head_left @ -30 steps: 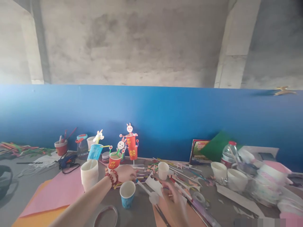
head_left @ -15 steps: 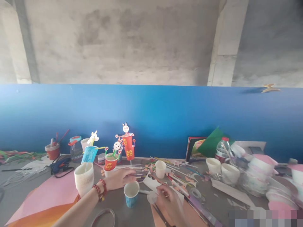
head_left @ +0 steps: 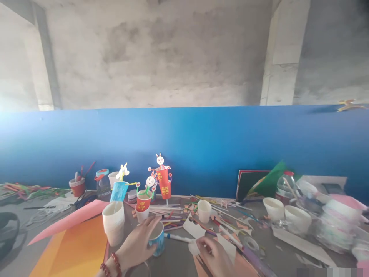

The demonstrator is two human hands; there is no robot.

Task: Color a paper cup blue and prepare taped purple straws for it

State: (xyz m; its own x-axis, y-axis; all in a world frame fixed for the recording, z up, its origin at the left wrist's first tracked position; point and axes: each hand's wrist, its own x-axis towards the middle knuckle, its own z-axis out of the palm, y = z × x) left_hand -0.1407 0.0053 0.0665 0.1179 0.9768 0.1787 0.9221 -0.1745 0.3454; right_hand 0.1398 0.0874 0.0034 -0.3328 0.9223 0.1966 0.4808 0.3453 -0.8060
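Observation:
My left hand point(head_left: 140, 240), with red beads at the wrist, is at the left side of a blue-patterned paper cup point(head_left: 157, 240), its thumb and fingers apart around the cup. My right hand point(head_left: 215, 254) has its fingers pinched at a white piece point(head_left: 194, 247) on the end of a white stick point(head_left: 175, 237) with a blue band. Dark scissors point(head_left: 204, 265) lie partly beneath my right hand on orange-pink paper. White cut paper point(head_left: 194, 227) is just beyond. A small white cup point(head_left: 204, 211) stands farther back.
Stacked white cups point(head_left: 113, 223) stand left of my left hand, beside orange paper point(head_left: 75, 246). Behind are rabbit figures on red cups point(head_left: 165, 184) and a blue cup point(head_left: 119, 191). Sticks and scraps cover the middle; tape point(head_left: 250, 246), white bowls point(head_left: 273, 209) and a bottle point(head_left: 286, 186) are at right.
My left hand has moved back from the sticks to the blue-patterned cup. My right hand stays with the white piece. The view has shifted left, and the pink paper has lifted off the orange sheet.

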